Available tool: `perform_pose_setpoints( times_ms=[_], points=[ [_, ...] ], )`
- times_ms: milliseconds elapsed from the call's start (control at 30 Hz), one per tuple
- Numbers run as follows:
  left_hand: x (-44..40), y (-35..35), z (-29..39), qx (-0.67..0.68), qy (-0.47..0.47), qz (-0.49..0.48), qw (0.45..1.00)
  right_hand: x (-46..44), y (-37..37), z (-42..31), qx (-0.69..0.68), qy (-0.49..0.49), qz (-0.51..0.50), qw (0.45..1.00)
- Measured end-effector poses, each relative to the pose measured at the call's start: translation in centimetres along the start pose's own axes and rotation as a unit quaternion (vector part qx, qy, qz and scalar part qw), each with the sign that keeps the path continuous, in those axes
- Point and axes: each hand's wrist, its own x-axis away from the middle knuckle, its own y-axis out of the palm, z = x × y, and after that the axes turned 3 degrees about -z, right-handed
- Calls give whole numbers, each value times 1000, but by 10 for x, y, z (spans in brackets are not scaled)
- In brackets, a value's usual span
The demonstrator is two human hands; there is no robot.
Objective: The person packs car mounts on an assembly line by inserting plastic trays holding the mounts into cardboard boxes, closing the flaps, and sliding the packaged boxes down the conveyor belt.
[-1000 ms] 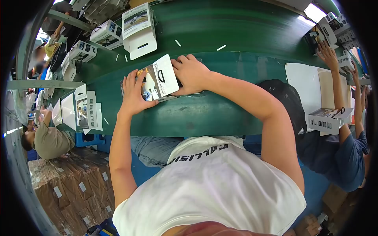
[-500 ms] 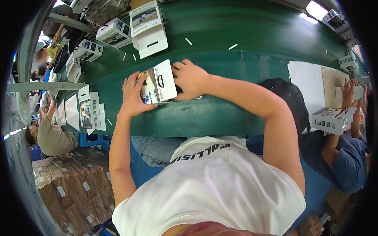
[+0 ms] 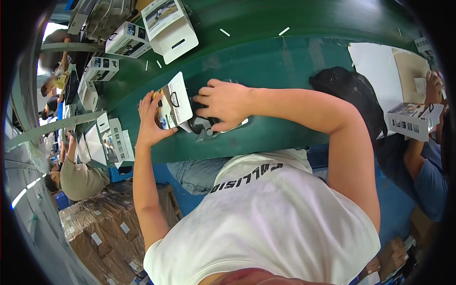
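Note:
My left hand (image 3: 150, 118) is wrapped around a small printed carton (image 3: 165, 114) lying on the green work surface. The carton's white flap (image 3: 180, 100), with a black-edged handle slot, stands up on its right side. At that open end, my right hand (image 3: 225, 103) grips a dark object (image 3: 201, 124) with clear plastic about it. Fingers and thumb cover much of this object, so its exact kind does not show. It sits right beside the flap; how much is inside the carton is hidden.
Larger printed cartons (image 3: 127, 40) stand at the back left, one with an open flap (image 3: 176, 44). A black cap (image 3: 349, 85) lies right of my arm, near white cardboard (image 3: 368, 61). Co-workers sit on both sides; the right one's hand (image 3: 433, 88) is near another carton (image 3: 409, 121).
The carton has tilted, its flap turning more upright and leftward. My right hand has spread over the dark object, which now shows at the carton's open end. The camera view has shifted.

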Motion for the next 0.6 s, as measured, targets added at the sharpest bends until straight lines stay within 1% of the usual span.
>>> perform_pose_setpoints(
  times_ms=[133,233,267,300,367,467,567,600],
  points=[
    [3,-3,-14,48,25,2,999,-4,6,3,14,20,44,999],
    [8,-9,-12,40,29,-16,999,-12,3,12,9,1,19,1000],
    [7,-8,-8,5,56,-45,997,-18,2,14,13,-7,4,1000],
    [10,-8,-9,5,64,-48,997,-23,1,15,32,-3,-16,999],
    [10,-9,-15,3,81,-52,995,-25,0,25,42,7,14,999],
    [12,-10,-12,-10,62,-48,997,-28,7,38,85,64,50,993],
    [10,-5,-6,-20,57,-43,997,-26,16,36,137,47,61,988],
    [11,-4,-6,-19,61,-41,997,-28,15,33,125,55,49,989]
  ],
)
